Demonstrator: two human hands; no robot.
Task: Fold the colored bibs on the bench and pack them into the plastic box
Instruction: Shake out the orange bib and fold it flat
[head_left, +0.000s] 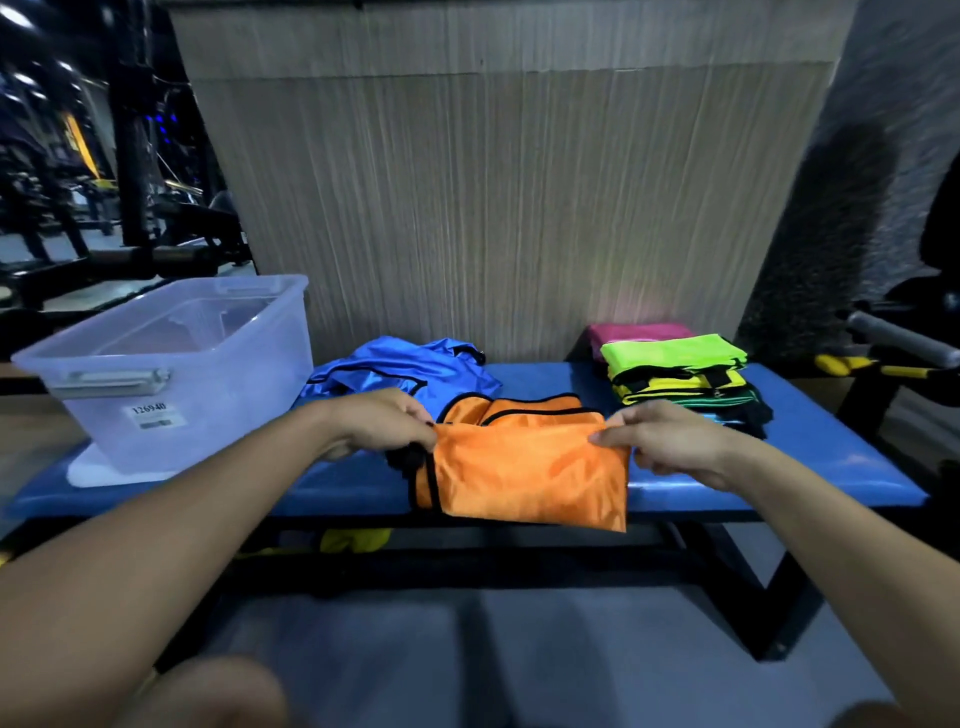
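Observation:
An orange bib with black trim lies partly folded at the front middle of the blue bench, its lower edge hanging over the bench front. My left hand pinches its upper left corner. My right hand pinches its upper right corner. A crumpled blue bib lies just behind the orange one. At the right, a stack of folded bibs sits with a neon green one on top and a pink one behind. The clear plastic box stands open at the bench's left end.
A wood-grain panel rises right behind the bench. Gym equipment stands at the far left, and a machine with a grey handle sits at the right. Something yellow lies under the bench. My knees show at the bottom edge.

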